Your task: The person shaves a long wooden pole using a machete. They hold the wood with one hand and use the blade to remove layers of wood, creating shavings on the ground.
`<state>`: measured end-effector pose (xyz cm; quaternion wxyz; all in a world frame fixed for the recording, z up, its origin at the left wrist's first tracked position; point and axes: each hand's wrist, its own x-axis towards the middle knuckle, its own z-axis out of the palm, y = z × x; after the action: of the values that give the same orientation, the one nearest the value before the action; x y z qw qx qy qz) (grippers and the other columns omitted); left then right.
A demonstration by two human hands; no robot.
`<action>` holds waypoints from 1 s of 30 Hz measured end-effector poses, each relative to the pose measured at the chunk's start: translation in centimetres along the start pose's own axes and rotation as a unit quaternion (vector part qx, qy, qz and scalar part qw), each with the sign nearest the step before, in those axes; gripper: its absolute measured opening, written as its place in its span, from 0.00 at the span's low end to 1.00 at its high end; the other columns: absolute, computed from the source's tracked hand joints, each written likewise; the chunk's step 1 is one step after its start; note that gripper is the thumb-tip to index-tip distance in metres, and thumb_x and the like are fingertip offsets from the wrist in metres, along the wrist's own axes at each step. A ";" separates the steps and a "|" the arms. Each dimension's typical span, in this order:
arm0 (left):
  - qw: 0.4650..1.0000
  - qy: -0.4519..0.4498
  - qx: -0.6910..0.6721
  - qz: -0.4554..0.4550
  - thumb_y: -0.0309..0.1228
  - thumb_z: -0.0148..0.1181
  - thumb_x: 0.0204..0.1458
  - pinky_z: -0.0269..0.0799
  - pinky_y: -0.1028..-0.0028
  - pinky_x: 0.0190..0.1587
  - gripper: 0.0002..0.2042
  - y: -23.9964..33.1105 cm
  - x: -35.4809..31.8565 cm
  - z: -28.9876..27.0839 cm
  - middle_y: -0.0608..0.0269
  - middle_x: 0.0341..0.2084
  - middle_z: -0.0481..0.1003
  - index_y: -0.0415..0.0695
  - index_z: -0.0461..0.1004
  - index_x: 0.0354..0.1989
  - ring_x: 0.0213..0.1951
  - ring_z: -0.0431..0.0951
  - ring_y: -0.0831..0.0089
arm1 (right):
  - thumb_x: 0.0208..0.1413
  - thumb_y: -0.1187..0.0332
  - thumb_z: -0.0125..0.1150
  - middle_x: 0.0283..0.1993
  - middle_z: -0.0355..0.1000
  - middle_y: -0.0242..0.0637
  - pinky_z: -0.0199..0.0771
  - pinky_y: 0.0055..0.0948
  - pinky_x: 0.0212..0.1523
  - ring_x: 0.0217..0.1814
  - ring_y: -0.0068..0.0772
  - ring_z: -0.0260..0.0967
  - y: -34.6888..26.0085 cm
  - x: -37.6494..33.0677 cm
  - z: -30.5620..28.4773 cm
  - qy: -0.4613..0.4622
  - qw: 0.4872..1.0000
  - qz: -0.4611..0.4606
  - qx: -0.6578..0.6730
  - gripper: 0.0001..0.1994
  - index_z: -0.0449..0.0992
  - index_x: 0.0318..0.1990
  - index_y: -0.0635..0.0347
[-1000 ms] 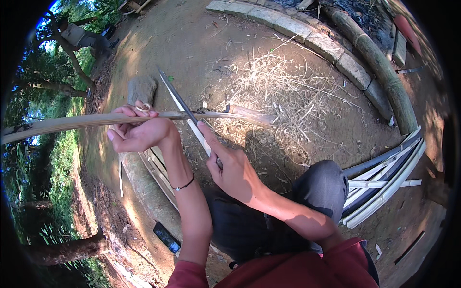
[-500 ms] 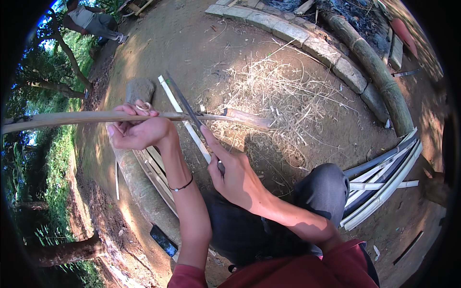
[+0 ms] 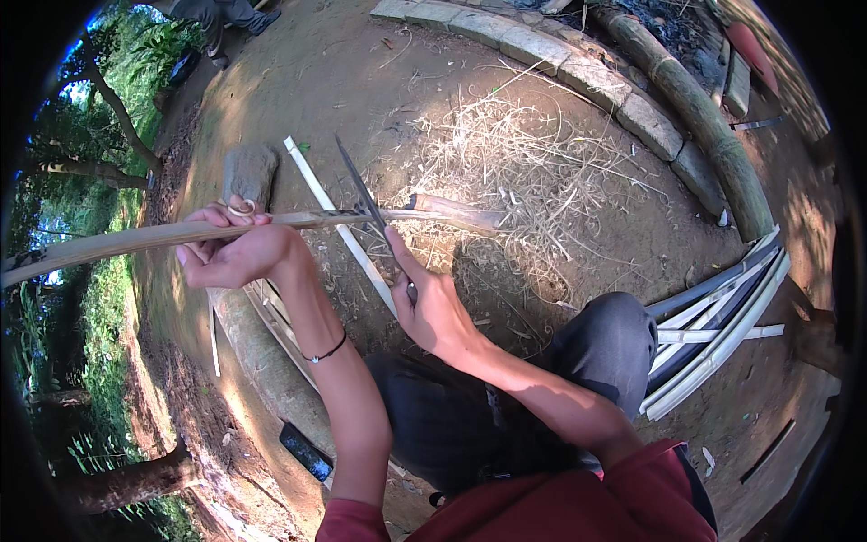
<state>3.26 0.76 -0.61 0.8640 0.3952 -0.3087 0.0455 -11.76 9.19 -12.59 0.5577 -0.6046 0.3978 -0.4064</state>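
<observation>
The left hand (image 3: 237, 253) is curled around a long pale bamboo strip (image 3: 126, 239) running out leftward. Just right of it, the right hand (image 3: 435, 312) is closed on a dark-bladed knife (image 3: 359, 188) whose blade crosses the strip.

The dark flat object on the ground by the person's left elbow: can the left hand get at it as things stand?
Probably not at once. The left hand is closed on the bamboo strip, held up in front. The dark flat object lies uncovered below the forearm, so the way looks free once the strip is let go.
</observation>
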 end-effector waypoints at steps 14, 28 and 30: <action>0.995 -0.095 0.010 -0.007 0.61 0.33 0.58 0.51 0.80 0.12 0.29 0.7 0.1 -1.6 0.66 0.12 0.55 0.46 0.57 0.19 0.10 0.52 0.77 | 0.56 0.82 0.48 0.14 0.62 0.43 0.68 0.31 0.25 0.16 0.26 0.61 -2.1 -0.2 -1.1 -0.008 1.000 -0.004 0.014 0.30 0.59 0.70 0.64; 0.999 -0.027 0.042 0.003 0.62 0.33 0.57 0.48 0.80 0.12 0.29 1.2 -0.4 -1.2 0.68 0.10 0.53 0.48 0.56 0.18 0.11 0.54 0.76 | 0.52 0.80 0.52 0.18 0.69 0.57 0.72 0.47 0.29 0.21 0.58 0.71 -3.1 -1.8 1.0 -0.007 0.989 -0.148 0.007 0.36 0.53 0.72 0.62; 0.998 -0.032 0.045 -0.001 0.62 0.33 0.57 0.49 0.80 0.12 0.29 1.2 -0.3 -1.6 0.67 0.10 0.53 0.48 0.56 0.18 0.11 0.54 0.75 | 0.53 0.82 0.50 0.17 0.68 0.54 0.70 0.40 0.24 0.16 0.43 0.68 -0.5 -1.6 0.9 0.000 0.997 -0.082 -0.011 0.34 0.55 0.71 0.66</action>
<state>3.47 2.75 -0.79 0.8351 0.4355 -0.3329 0.0457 -11.46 11.07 -12.19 0.5156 -0.6415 0.3512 -0.4464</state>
